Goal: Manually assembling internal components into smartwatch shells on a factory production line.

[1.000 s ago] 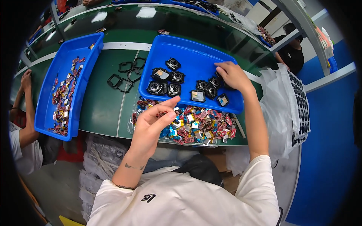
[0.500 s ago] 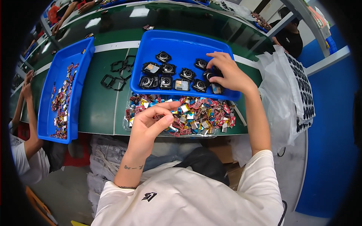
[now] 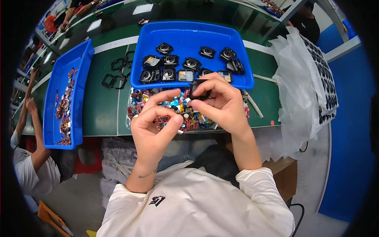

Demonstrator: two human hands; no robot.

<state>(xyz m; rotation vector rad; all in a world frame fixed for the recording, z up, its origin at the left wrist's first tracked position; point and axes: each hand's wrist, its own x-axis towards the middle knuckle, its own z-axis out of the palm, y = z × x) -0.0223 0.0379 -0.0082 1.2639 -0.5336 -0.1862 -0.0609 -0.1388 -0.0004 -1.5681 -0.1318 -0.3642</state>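
Observation:
My right hand (image 3: pixel 227 106) grips a black watch case (image 3: pixel 198 89) between thumb and fingers, over the near rim of a blue tray (image 3: pixel 241 47). Several black watch cases (image 3: pixel 168 74) lie in that tray, most with round sensor backs up and a few showing a pale patch. To its left my left hand (image 3: pixel 150 126) is curled, thumb tip against a bent finger and the index stretched toward the held case; what it pinches, if anything, is too small to make out. Beneath both hands spreads a pile of small red boards and silver, yellow and blue battery cells (image 3: pixel 175 103).
Left stands a long blue tray (image 3: pixel 87 67) with more small boards. Black empty frames (image 3: pixel 114 81) lie between the trays on the green table (image 3: pixel 100 106). At right are translucent plastic sheets (image 3: pixel 292 87) and a white strip (image 3: pixel 254 104). A co-worker's arms (image 3: pixel 34 118) reach in at far left.
My right hand has come out of the blue tray toward me, with a watch case in its fingers. My left hand has stayed close by, its index finger now raised. The view has shifted slightly.

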